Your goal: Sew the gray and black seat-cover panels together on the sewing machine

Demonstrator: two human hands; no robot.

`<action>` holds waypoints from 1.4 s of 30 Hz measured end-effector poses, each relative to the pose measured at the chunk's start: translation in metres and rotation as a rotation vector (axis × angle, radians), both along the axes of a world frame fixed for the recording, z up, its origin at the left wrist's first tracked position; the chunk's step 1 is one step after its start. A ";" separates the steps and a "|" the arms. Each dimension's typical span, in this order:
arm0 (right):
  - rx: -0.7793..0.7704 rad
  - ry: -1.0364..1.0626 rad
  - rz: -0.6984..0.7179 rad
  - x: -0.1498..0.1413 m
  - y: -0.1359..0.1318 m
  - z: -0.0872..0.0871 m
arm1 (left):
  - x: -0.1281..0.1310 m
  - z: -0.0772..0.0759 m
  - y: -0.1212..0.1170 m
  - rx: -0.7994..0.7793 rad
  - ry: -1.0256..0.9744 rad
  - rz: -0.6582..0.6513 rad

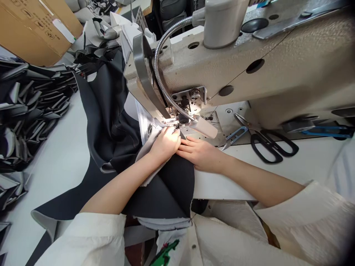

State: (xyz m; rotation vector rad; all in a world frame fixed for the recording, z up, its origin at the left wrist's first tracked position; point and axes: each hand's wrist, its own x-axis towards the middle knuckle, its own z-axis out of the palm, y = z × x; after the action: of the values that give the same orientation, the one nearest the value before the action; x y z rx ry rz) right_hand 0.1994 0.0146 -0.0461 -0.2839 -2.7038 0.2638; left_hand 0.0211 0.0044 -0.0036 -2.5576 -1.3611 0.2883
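Note:
Black fabric (169, 188) with a pale grey underside is bunched under the needle area of a sewing machine (277, 66). Right beside the presser foot, my left hand (165, 145) is closed, its fingers curled and pinching the fabric. My right hand (203, 153) lies flat at the fabric's right edge, fingers stretched out together and their tips close to my left hand. A small lamp (204, 126) on a flexible metal neck lights the spot. The exact stitching point is partly hidden behind my left fingers and the lamp.
Black-handled scissors (273, 146) and blue thread snips (235, 136) lie right of my right hand. Piles of dark and grey cut pieces (30, 107) cover the left side. A cardboard box (39, 31) stands at the back left. The white table (69, 147) runs beneath everything.

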 end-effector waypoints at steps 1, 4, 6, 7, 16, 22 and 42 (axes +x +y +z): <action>0.008 -0.002 0.014 0.001 -0.002 0.001 | 0.001 0.002 -0.003 0.010 -0.020 0.037; 0.021 -0.013 0.108 0.001 -0.008 0.004 | 0.009 0.013 -0.016 0.038 -0.012 0.177; 0.005 -0.030 0.199 -0.001 -0.013 0.005 | 0.014 0.023 -0.025 -0.022 0.084 0.222; -0.011 -0.037 0.237 -0.004 -0.015 0.006 | 0.015 0.027 -0.029 -0.087 0.141 0.242; -0.093 -0.095 0.177 -0.034 -0.040 -0.001 | -0.015 0.048 0.000 -0.580 0.048 0.299; -0.165 -0.088 0.290 -0.028 -0.038 0.006 | -0.007 0.045 -0.004 -0.542 0.118 0.343; -0.048 -0.055 0.107 -0.048 -0.043 -0.005 | 0.002 0.036 0.006 -0.565 -0.108 0.410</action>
State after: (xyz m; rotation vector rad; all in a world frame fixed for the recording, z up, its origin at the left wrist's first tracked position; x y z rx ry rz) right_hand 0.1517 -0.0282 -0.0506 -0.1623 -2.7747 0.3572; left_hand 0.0235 0.0106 0.0319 -2.7111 -2.0978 0.7033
